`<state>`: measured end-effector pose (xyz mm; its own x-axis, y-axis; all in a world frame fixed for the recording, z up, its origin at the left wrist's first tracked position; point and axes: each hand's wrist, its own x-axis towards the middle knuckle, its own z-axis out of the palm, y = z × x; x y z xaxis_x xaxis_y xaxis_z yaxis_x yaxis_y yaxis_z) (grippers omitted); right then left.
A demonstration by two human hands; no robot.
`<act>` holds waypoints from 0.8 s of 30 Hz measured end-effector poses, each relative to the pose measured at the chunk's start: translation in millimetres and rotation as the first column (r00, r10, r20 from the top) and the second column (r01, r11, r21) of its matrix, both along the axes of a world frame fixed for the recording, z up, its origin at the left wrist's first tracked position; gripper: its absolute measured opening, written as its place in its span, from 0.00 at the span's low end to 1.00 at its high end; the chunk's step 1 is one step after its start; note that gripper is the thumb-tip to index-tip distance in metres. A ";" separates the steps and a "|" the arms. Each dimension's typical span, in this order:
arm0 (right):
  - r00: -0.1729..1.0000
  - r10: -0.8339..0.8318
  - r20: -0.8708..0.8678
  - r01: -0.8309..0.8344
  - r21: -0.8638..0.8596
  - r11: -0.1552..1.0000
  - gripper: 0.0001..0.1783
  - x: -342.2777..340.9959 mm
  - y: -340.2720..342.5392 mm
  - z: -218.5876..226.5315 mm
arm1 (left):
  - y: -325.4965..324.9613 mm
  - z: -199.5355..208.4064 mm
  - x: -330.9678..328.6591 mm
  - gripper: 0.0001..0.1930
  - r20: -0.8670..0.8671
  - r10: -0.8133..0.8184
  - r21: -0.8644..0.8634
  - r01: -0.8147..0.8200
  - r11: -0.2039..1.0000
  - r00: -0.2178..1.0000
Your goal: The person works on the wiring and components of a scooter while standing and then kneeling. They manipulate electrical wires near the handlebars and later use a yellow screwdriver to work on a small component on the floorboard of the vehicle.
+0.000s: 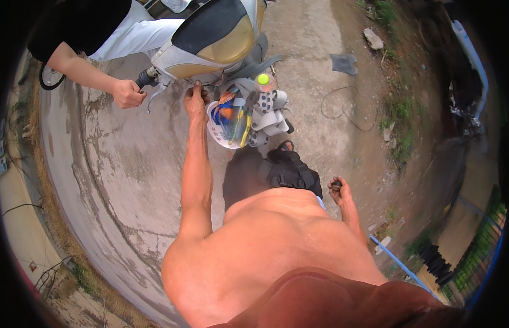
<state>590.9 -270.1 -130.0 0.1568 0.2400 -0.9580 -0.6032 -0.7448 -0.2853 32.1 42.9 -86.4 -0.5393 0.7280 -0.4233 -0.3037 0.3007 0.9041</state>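
My left arm reaches forward, and my left hand (196,101) is raised to the lower edge of a silver and gold scooter front (221,44). Its fingers are curled and the thumb points up; whatever they grip is hidden. Beside that hand is a white container (231,144) filled with orange, blue and yellow packaged things. Grey-white straps or pads (270,121) lie against it, with a bottle with a bright yellow-green cap (263,80) at their far end. Low at my right side, my right hand (342,192) is closed around a small dark rounded thing (336,186).
Another person's hand (129,94) is by the scooter's handlebar grip (147,77) and brake lever. Thin wire (342,112) and a grey flat scrap (343,64) lie on the concrete. Stones (373,39) and weeds line the right edge. A blue pole (402,268) lies behind my right.
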 end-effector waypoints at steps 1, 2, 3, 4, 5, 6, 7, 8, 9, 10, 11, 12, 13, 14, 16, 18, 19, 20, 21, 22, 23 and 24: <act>1.000 -0.013 -0.001 0.013 -0.002 1.000 0.13 -2.5 -7.8 0.5 | -3.2 -6.5 -6.5 0.12 0.040 0.041 0.027 -0.042 0.999 0.998; 0.999 -0.043 0.008 0.043 -0.005 0.999 0.13 -6.3 -12.6 3.1 | -3.5 -15.7 -12.2 0.11 0.058 0.002 0.040 -0.004 0.999 0.998; 0.999 -0.037 0.015 0.038 -0.005 0.999 0.13 -9.6 -14.5 3.6 | -2.6 -24.5 -17.7 0.11 0.076 -0.040 0.053 0.036 0.998 0.996; 0.998 -0.046 0.033 0.046 -0.009 0.999 0.13 -10.4 -20.5 5.7 | -0.8 -21.9 -12.2 0.12 0.124 -0.092 0.094 0.080 0.992 0.988; 0.995 -0.086 0.046 0.087 -0.016 0.996 0.13 -14.5 -24.3 8.5 | 0.1 -27.1 -18.9 0.11 0.144 -0.135 0.103 0.121 0.987 0.980; 0.996 -0.068 0.051 0.069 -0.019 0.997 0.13 -17.6 -25.2 11.6 | 2.2 -39.7 -27.4 0.09 0.173 -0.154 0.137 0.131 0.982 0.973; 0.998 -0.046 0.053 0.047 -0.020 0.999 0.13 -20.4 -25.0 14.0 | 6.1 -50.4 -32.6 0.08 0.199 -0.170 0.172 0.136 0.976 0.965; 0.997 -0.063 0.052 0.063 -0.007 0.998 0.13 -23.5 -29.0 16.5 | 10.7 -49.5 -29.3 0.06 0.215 -0.160 0.215 0.113 0.970 0.963; 0.994 -0.095 0.061 0.096 -0.013 0.995 0.13 -27.3 -34.8 19.4 | 15.2 -48.8 -25.2 0.05 0.233 -0.147 0.256 0.085 0.963 0.961; 0.993 -0.096 0.074 0.097 -0.018 0.995 0.13 -29.4 -39.0 23.3 | 19.3 -48.7 -23.0 0.03 0.177 -0.155 0.230 0.113 0.967 0.972; 0.993 -0.089 0.078 0.091 -0.018 0.996 0.13 -29.6 -42.4 23.2 | 21.6 -52.2 -25.7 0.03 0.176 -0.173 0.229 0.131 0.965 0.969; 0.991 -0.117 0.069 0.117 -0.007 0.993 0.13 -27.4 -48.9 21.7 | 21.4 -56.6 -25.6 0.03 0.171 -0.176 0.211 0.138 0.968 0.969; 0.990 -0.131 0.056 0.132 -0.006 0.991 0.13 -27.3 -55.1 17.2 | 23.1 -54.5 -25.9 0.03 0.155 -0.182 0.195 0.150 0.969 0.971; 0.987 -0.149 0.056 0.151 -0.024 0.988 0.12 -23.1 -60.4 13.7 | 23.1 -53.2 -23.3 0.02 0.143 -0.173 0.161 0.149 0.976 0.974; 0.982 -0.181 0.046 0.184 -0.070 0.980 0.11 -8.7 -69.3 2.9 | 23.8 -50.6 -17.2 0.03 0.147 -0.145 0.152 0.122 0.981 0.978; 0.986 -0.167 0.019 0.168 -0.084 0.982 0.11 14.9 -72.1 -12.6 | 18.6 -55.3 -21.8 0.08 0.170 -0.152 0.194 0.118 0.974 0.974; 0.988 -0.154 0.011 0.155 -0.102 0.983 0.11 30.3 -73.3 -20.8 | 17.9 -54.3 -26.9 0.08 0.151 -0.148 0.190 0.118 0.975 0.977; 0.989 -0.148 -0.003 0.146 -0.108 0.983 0.11 50.4 -73.4 -26.8 | 14.6 -50.4 -25.8 0.10 0.160 -0.143 0.153 0.118 0.981 0.977; 0.984 -0.180 -0.011 0.178 -0.081 0.981 0.11 72.1 -72.7 -33.1 | 6.4 -48.8 -19.6 0.13 0.170 -0.136 0.115 0.118 0.986 0.976; 0.975 -0.222 -0.018 0.221 -0.060 0.973 0.12 91.7 -76.0 -39.9 | -3.6 -43.4 -5.2 0.17 0.083 -0.106 0.034 0.103 0.994 0.991; 0.975 -0.219 -0.037 0.216 -0.065 0.974 0.12 116.6 -73.1 -44.4 | -17.0 -37.3 0.0 0.19 0.007 -0.088 -0.045 0.088 0.995 0.996; 0.979 -0.205 0.001 0.204 -0.071 0.976 0.12 147.3 -70.4 -46.5 | -32.5 -32.4 7.3 0.19 -0.045 -0.058 -0.136 0.051 0.989 0.997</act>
<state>738.2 -340.5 -176.5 0.1894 0.1352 -0.9726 -0.7464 -0.6237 -0.2320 39.4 10.3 -118.8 -0.5228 0.6950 -0.4936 -0.2396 0.4359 0.8675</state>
